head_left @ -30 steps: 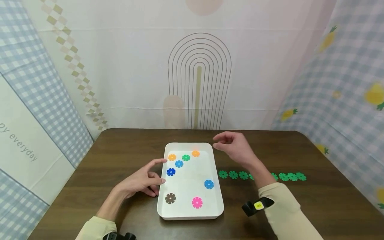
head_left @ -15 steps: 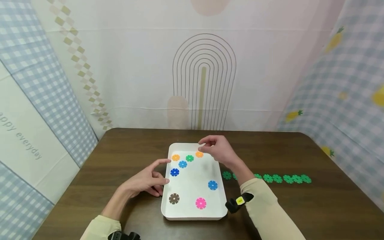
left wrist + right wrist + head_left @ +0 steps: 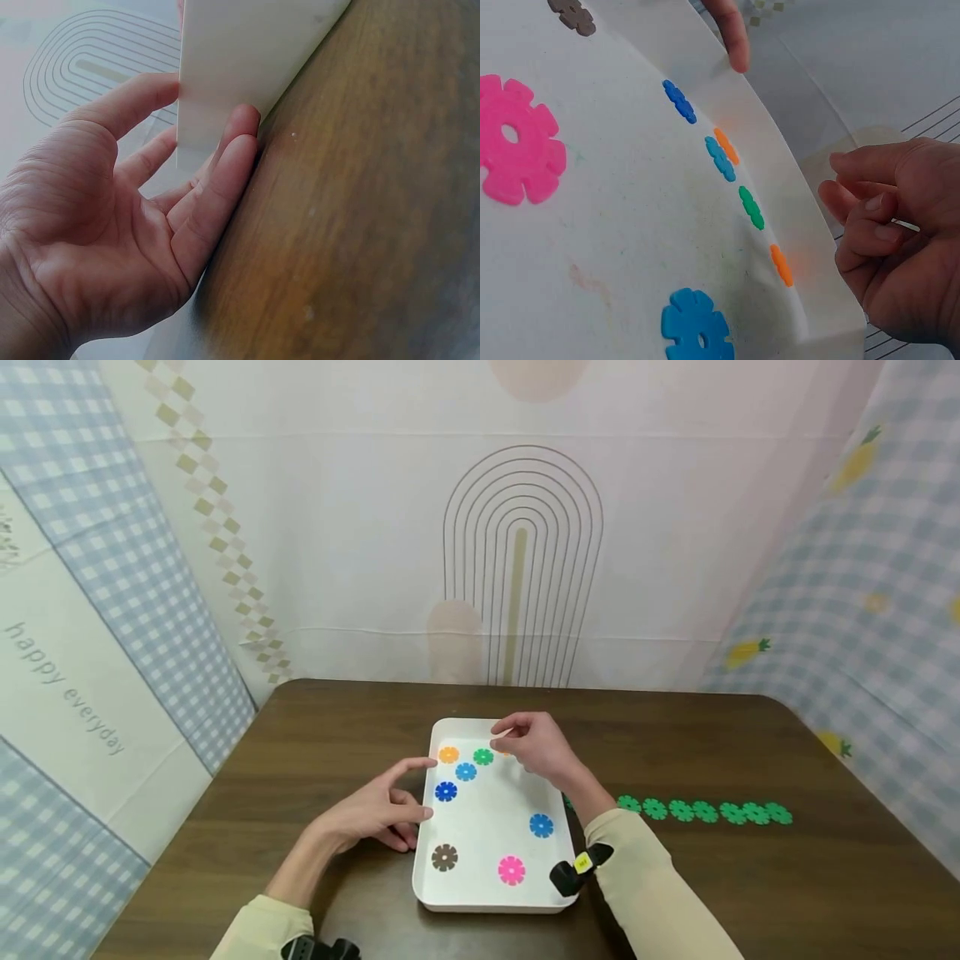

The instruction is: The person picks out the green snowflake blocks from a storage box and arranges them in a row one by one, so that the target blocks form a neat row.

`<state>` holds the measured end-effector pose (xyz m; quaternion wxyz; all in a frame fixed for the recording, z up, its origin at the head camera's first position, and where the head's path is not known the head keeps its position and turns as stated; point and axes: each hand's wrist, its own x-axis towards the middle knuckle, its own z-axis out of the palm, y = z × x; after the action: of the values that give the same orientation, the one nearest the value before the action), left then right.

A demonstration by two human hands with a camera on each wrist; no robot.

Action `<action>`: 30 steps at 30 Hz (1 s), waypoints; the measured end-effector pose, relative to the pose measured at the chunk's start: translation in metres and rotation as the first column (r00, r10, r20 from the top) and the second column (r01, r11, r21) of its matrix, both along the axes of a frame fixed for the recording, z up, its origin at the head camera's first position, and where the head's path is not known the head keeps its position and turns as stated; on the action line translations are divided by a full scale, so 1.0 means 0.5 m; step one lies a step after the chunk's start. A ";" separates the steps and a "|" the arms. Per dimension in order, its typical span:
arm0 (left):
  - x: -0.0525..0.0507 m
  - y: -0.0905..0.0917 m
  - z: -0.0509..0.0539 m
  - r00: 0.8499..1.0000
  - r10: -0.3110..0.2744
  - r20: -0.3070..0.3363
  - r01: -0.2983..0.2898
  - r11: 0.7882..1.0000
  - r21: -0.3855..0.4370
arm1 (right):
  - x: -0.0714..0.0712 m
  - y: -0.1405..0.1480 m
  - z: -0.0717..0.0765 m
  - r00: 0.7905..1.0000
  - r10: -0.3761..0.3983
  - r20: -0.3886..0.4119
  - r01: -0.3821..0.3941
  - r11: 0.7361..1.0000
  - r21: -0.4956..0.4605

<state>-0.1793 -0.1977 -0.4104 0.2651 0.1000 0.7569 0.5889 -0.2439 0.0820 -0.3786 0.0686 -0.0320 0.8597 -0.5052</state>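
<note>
A white tray (image 3: 487,810) holds several flower-shaped plastic discs lying flat. My left hand (image 3: 367,810) rests against the tray's left side; in the left wrist view its fingertips (image 3: 241,124) touch the outer wall. Over the tray's far right part hovers my right hand (image 3: 536,745), its fingers loosely bent with nothing seen between them. Close to it are an orange disc (image 3: 781,265), mostly hidden in the head view, and a green disc (image 3: 483,757). Another orange disc (image 3: 448,754), a light blue disc (image 3: 466,772) and a dark blue disc (image 3: 446,791) lie along the left.
Nearer in the tray are a brown disc (image 3: 445,857), a pink disc (image 3: 512,870) and a light blue disc (image 3: 542,825). A row of green discs (image 3: 705,812) runs across the brown table (image 3: 750,893) on the right, partly behind my right forearm. A curtain (image 3: 360,568) hangs behind.
My right hand has moved left from beyond the tray's far right corner and lowered over the far orange disc. My left hand stays at the tray's side. The head view has shifted slightly.
</note>
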 end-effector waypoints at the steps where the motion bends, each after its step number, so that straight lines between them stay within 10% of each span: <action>1: 0.000 0.001 0.000 1.000 0.000 0.000 0.000 1.000 0.000 | -0.001 -0.002 -0.002 1.000 -0.001 0.005 0.001 1.000 0.004; 30: 0.003 0.009 -0.002 1.000 0.002 0.007 -0.002 1.000 0.028 | -0.029 -0.049 -0.051 0.999 -0.028 0.031 0.015 0.938 0.346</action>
<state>-0.1777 -0.1930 -0.4116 0.2657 0.1007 0.7479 0.6000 -0.2583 0.0576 -0.4043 0.0829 -0.0010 0.9340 -0.3476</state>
